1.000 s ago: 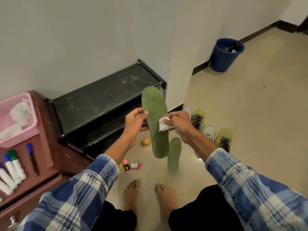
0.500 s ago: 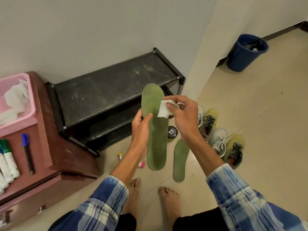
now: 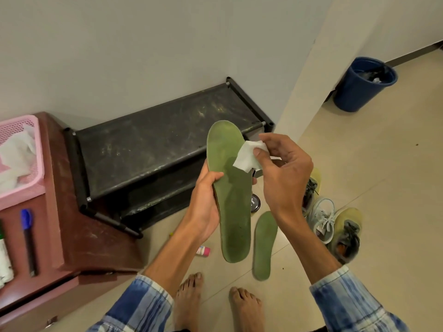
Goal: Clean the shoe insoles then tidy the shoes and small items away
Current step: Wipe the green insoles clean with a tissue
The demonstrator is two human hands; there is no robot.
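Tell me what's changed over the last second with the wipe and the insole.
The right hand carried the wipe up the insole, from its middle to the right edge near the wider top end, still pinching it. Nothing was picked up or let go. The left hand still grips the insole upright by its left edge. The second insole and the shoes still lie on the floor.

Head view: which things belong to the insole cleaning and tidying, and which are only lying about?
Job: held insole, wipe, floor insole, shoes, pink tube, black tin.
Lying about, untouched now: blue bin, pink basket, blue pen.
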